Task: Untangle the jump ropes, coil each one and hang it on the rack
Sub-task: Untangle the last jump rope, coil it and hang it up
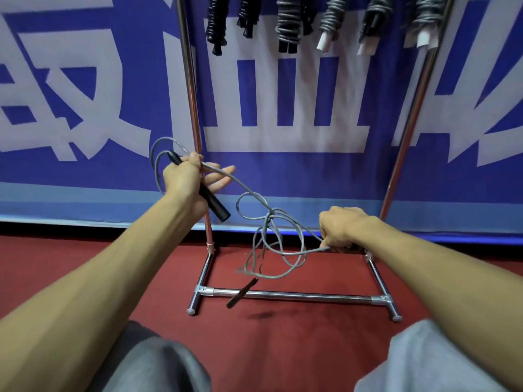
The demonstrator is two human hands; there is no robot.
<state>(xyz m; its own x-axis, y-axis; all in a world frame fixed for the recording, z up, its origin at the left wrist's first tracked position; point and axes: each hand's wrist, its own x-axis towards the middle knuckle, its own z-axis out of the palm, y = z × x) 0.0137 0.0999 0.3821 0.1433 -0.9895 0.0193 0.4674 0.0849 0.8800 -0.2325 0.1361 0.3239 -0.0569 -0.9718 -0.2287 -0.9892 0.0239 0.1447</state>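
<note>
Untangling grey rope [270,219] | left hand [185,179] grips its handle [210,200] | right hand [342,229] pinches it | limp, light; seemingly snarled between hands, grasp there

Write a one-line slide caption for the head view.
Left hand grips one black handle, right hand pinches the tangled grey jump rope before the rack.

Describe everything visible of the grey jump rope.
The grey jump rope is a thin, plastic-looking cord with two black handles. It is tangled, with a knot and loose loops hanging mid-air. The left hand grips one handle and a loop; the right hand pinches the cord. The other handle dangles in front of the rack's base bar.
</note>
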